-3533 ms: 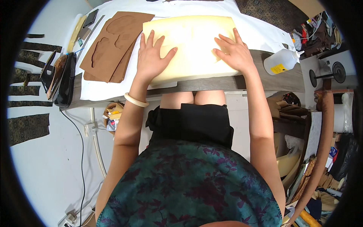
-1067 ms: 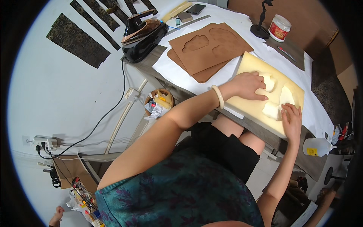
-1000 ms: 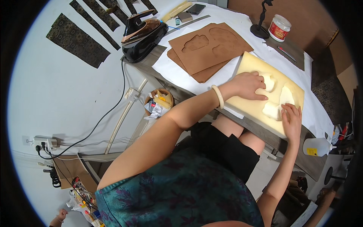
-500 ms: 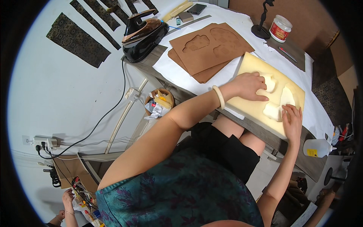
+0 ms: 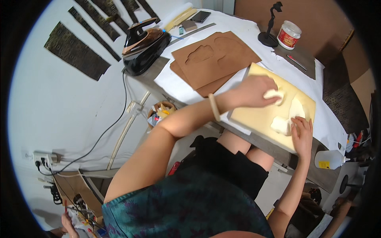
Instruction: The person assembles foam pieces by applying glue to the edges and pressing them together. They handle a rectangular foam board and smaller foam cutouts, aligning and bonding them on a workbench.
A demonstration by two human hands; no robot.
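A yellow foam block [image 5: 262,121] with pale, irregular shapes in its surface lies at the table's front edge. Above its left part, my left hand [image 5: 256,91] is closed on a small cream foam piece [image 5: 274,95], pinched at the fingertips and slightly blurred. My right hand [image 5: 303,137] rests on the block's right side, fingers apart and holding nothing. Its fingertips touch the edge of the pale shapes [image 5: 281,125]. Beyond the block lie brown sheets [image 5: 228,57] with outlined shapes, stacked on white paper.
A black steam iron [image 5: 145,49] stands at the table's left end. At the back are a phone [image 5: 201,16], a black stand [image 5: 268,39] and a red-labelled jar [image 5: 289,35]. A squeeze bottle [image 5: 330,159] sits near the right edge. Another person's hand [image 5: 68,224] shows lower left.
My left hand has drawn back slightly left, now with a cream foam piece in its fingers. My right hand stays on the block. The whole view has shifted a little.
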